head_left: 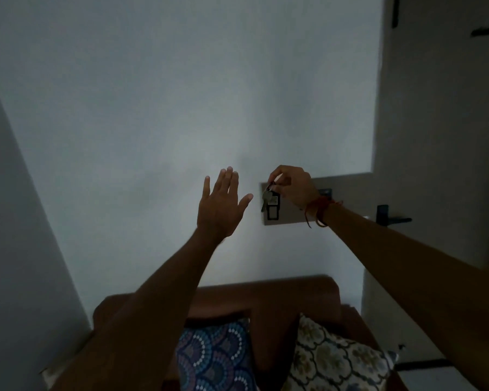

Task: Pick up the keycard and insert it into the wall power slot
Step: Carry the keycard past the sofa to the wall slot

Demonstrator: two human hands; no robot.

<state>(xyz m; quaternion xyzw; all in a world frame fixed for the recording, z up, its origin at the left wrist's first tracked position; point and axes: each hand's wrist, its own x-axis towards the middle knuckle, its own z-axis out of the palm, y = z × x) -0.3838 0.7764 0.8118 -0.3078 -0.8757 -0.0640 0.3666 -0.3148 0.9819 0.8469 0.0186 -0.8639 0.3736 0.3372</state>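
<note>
The room is dim. My right hand (292,187) is raised to a grey wall panel (294,215) and pinches the top of the keycard (274,197), a small dark tag with metal keys (265,200) hanging from its ring. The tag sits right over the dark power slot (273,213) on the panel; whether it is inside the slot cannot be told. My left hand (220,206) is held up beside it, to the left, fingers spread and holding nothing, close to the bare wall.
A brown sofa (266,294) stands below against the wall, with a blue patterned cushion (215,354) and a cream floral cushion (333,359). A door with a black handle (390,218) is to the right of the panel.
</note>
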